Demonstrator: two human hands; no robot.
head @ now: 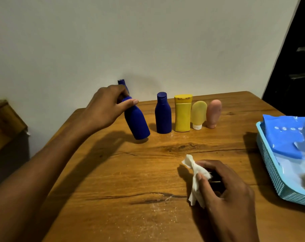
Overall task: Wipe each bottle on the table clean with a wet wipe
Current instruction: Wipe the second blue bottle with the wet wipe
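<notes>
Left hand tilting a blue bottle, right hand holding a wipe.

The left arm reached forward across the table, and the left hand gripped the neck of a tilted blue bottle, fingers curled round it, thumb stretched along the front. The right hand hovered low near the table's front, fingers pinching a crumpled white wipe. A second blue bottle, a yellow bottle, a pale yellow tube and a pink tube stood in a row beside it.
</notes>
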